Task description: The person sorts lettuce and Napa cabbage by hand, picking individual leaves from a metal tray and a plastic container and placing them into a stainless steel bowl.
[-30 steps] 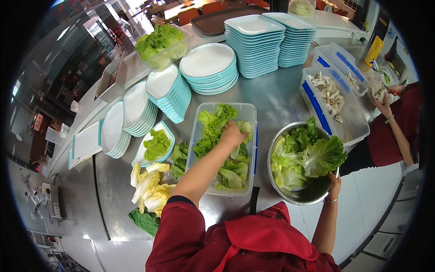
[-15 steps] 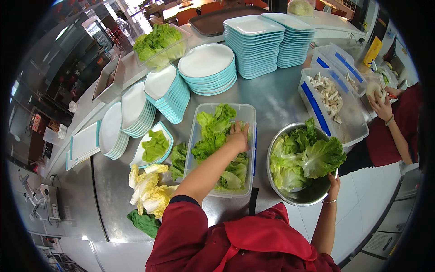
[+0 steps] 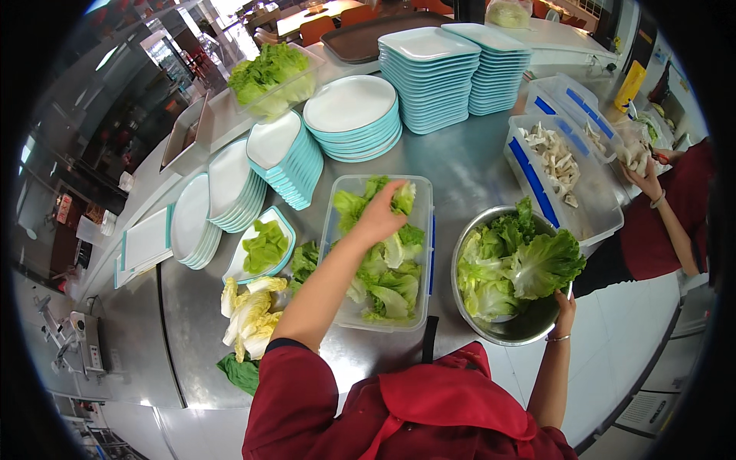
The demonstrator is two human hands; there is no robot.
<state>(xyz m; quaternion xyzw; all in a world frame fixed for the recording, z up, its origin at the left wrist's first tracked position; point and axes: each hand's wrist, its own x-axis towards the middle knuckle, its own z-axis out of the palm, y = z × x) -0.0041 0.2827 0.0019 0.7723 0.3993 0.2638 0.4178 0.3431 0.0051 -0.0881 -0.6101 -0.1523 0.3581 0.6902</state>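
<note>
Over the far part of a clear plastic container point(image 3: 427, 253), my left hand point(image 3: 383, 211) is closed on a green lettuce leaf point(image 3: 403, 198). More torn lettuce point(image 3: 387, 287) lies in the container below that hand. My right hand point(image 3: 564, 314) grips the near right rim of a round steel bowl point(image 3: 515, 333), its fingers partly hidden behind the bowl. Loose lettuce leaves point(image 3: 487, 264) fill the bowl, one broad leaf leaning over its right side. Some lettuce point(image 3: 303, 263) rests on the counter against the container's left side.
Stacks of pale blue plates point(image 3: 429, 84) line the counter's far and left sides. A small plate of lettuce point(image 3: 264, 249) and yellow cabbage leaves point(image 3: 251, 318) sit at left. On the right, a co-worker's hand point(image 3: 645, 182) holds mushrooms beside a blue-edged bin point(image 3: 529, 180) of cut mushrooms.
My left hand has lifted from the lettuce in the container and moved slightly away from me, now with a leaf in its fingers. My right hand and the bowl stay nearly still.
</note>
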